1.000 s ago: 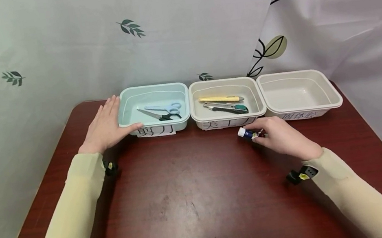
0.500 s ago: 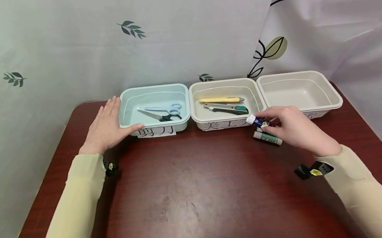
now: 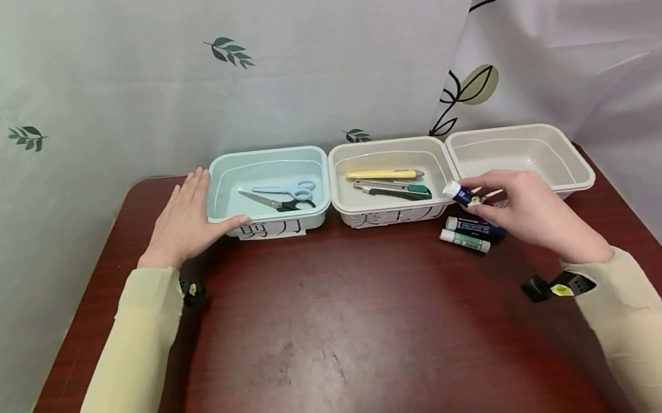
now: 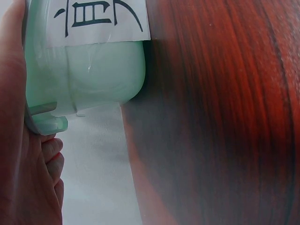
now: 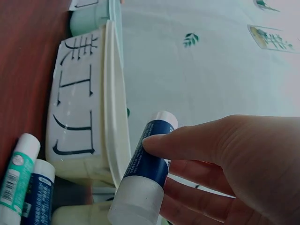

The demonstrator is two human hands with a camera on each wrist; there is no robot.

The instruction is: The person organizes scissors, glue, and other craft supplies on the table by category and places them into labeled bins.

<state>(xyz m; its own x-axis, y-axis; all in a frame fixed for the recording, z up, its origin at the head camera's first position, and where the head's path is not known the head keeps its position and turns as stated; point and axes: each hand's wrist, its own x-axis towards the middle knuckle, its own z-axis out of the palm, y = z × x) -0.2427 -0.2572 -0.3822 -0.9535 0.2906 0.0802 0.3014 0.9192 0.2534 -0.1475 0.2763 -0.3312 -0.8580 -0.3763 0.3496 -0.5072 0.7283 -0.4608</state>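
My right hand (image 3: 527, 209) pinches a blue glue stick (image 5: 151, 152) with white ends between thumb and fingers. It is raised in front of the right-hand cream bin (image 3: 516, 154). Below it on the table lie a larger blue glue stick (image 3: 474, 228) and a green-and-white one (image 3: 465, 241), side by side. My left hand (image 3: 179, 222) rests against the left end of a pale blue-green bin (image 3: 265, 153). Its fingers are straight along the side, and the thumb lies on the front rim. In the left wrist view only part of this hand shows.
The blue-green bin contains black-handled scissors (image 3: 275, 202) and light-blue scissors (image 3: 296, 189). A middle cream bin (image 3: 389, 144) holds a yellow cutter (image 3: 384, 174) and other utility knives (image 3: 395, 190). All three bins carry handwritten labels and stand in a row near the back curtain (image 3: 143, 63).
My right hand has lifted the glue stick and moved it right and away from me, uncovering the two glue sticks on the table. The left hand has stayed in place.
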